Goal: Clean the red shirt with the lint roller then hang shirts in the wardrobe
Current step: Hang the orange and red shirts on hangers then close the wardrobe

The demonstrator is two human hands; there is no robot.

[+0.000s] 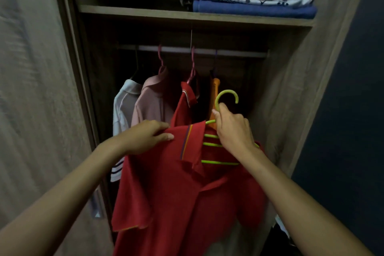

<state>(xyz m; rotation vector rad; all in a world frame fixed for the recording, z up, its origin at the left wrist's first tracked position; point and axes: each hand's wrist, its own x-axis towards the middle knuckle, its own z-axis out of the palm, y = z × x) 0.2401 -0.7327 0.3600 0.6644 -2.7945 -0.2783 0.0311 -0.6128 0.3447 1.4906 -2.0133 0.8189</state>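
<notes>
A red polo shirt (176, 189) hangs on a lime-green hanger (220, 162) in front of the open wardrobe. My right hand (232, 131) grips the neck of the hanger just under its green hook (227, 94). My left hand (145, 135) pinches the shirt's left shoulder next to the collar. The hook is below the metal rail (239, 53) and apart from it. No lint roller is in view.
On the rail hang a white shirt (122, 108), a pink shirt (151, 102), another red shirt (185, 106) and an orange garment (214, 93). Folded clothes (249, 6) lie on the upper shelf (145, 13). Wardrobe walls stand at left and right.
</notes>
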